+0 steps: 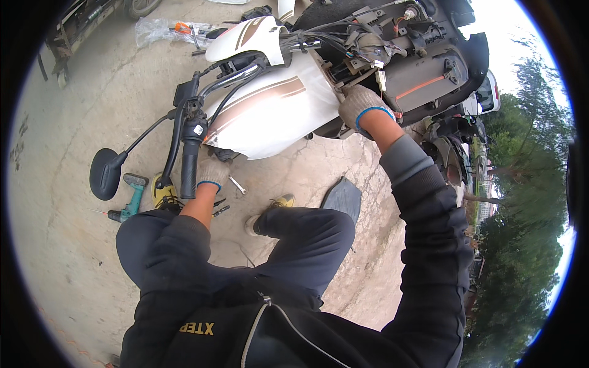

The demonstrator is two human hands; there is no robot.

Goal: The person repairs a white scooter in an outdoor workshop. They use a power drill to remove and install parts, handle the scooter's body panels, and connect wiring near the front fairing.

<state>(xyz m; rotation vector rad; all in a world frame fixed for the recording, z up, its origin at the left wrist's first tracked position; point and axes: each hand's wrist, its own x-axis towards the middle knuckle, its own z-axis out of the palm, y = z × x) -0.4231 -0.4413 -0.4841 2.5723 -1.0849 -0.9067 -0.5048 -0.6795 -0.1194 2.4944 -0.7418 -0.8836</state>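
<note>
A white scooter body panel (270, 119) with brown stripes lies against the front of a partly stripped scooter. My right hand (362, 105), in a knitted glove with a blue cuff, is curled closed at the panel's right edge, beside exposed wiring (371, 49). At the panel's lower left corner, below the handlebar grip (189, 168), is my gloved left hand (213, 172). Its fingers are hidden against the panel's underside, so their grip cannot be made out. A wrench (237, 185) lies on the ground just right of that hand.
A green cordless drill (130, 197) lies on the concrete by my left shoe (164, 193). The mirror (108, 174) juts out at left. A dark plastic panel (343, 199) rests near my right knee. Plastic-wrapped parts (165, 32) lie beyond the scooter.
</note>
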